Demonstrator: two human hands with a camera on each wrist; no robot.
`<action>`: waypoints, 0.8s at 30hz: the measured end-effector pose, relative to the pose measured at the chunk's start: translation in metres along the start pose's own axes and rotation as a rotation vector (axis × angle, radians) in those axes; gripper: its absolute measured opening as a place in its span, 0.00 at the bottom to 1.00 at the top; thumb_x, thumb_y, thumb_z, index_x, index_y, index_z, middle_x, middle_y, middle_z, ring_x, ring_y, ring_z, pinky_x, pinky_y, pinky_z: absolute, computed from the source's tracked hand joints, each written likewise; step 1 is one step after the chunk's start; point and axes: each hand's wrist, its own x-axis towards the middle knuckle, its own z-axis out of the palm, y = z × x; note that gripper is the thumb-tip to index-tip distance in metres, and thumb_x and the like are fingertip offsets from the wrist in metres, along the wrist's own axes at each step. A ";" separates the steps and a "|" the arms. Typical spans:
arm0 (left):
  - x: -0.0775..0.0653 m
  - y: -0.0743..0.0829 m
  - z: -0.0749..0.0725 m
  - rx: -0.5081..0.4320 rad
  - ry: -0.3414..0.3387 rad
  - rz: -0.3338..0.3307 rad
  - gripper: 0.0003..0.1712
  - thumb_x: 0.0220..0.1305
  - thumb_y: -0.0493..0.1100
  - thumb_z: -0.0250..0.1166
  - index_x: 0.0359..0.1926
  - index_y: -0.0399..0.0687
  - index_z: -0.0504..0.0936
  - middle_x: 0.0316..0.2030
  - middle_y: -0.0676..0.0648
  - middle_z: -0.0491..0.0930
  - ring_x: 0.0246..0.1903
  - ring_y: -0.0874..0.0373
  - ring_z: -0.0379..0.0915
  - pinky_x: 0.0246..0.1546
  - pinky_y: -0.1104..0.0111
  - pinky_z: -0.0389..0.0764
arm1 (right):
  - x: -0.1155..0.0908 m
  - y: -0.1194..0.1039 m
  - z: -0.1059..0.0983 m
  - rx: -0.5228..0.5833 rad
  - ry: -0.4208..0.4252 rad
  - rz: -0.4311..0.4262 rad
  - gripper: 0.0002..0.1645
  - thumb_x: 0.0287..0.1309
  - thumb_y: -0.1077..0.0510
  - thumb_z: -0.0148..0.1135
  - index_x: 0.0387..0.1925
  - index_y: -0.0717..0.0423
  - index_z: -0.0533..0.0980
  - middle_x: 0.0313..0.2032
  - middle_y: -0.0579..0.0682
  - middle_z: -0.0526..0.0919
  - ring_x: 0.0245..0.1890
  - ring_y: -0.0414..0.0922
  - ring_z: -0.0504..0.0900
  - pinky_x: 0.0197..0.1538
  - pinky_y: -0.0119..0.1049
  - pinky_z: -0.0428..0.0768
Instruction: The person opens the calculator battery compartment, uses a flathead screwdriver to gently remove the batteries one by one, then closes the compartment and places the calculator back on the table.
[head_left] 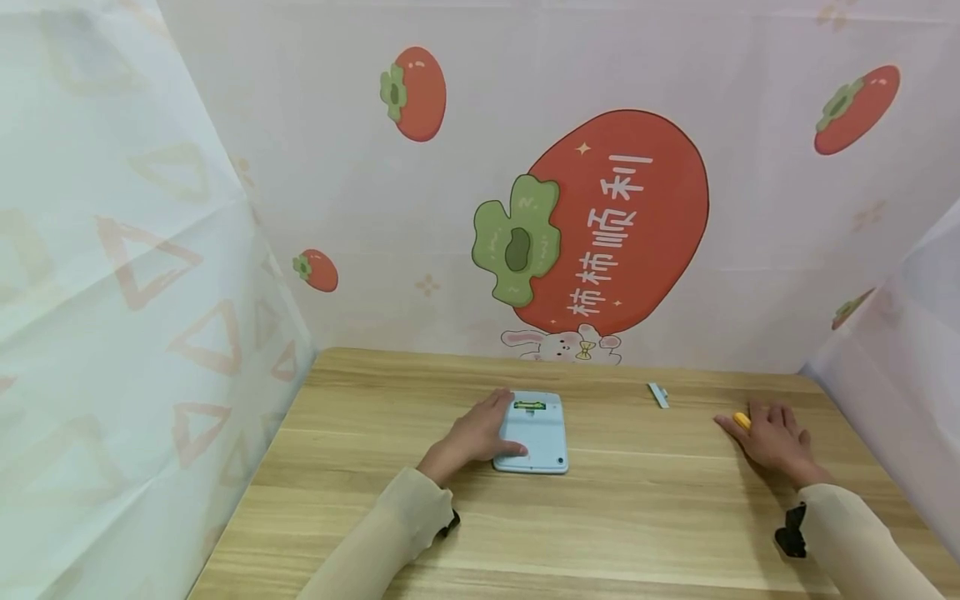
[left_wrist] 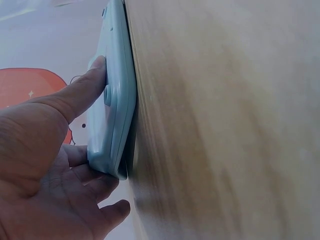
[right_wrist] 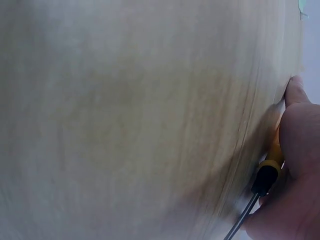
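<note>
On the tabletop (head_left: pixel 600 525), our left hand (head_left: pixel 480 427) grips the pale blue device (head_left: pixel 532 440) by its left edge, thumb on top. Well right of the device, our right hand (head_left: pixel 780 442) lies, fingers spread, over a yellow-handled screwdriver (head_left: pixel 742 421); nearer the device's right we see a pale strip (head_left: pixel 657 395).
</note>
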 end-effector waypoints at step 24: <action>-0.002 0.001 -0.002 -0.017 0.002 0.002 0.60 0.61 0.60 0.79 0.83 0.44 0.57 0.83 0.41 0.55 0.79 0.40 0.56 0.72 0.38 0.68 | -0.003 0.000 0.007 0.017 0.017 -0.020 0.52 0.83 0.32 0.33 0.80 0.73 0.44 0.71 0.91 0.38 0.74 0.85 0.35 0.62 0.89 0.38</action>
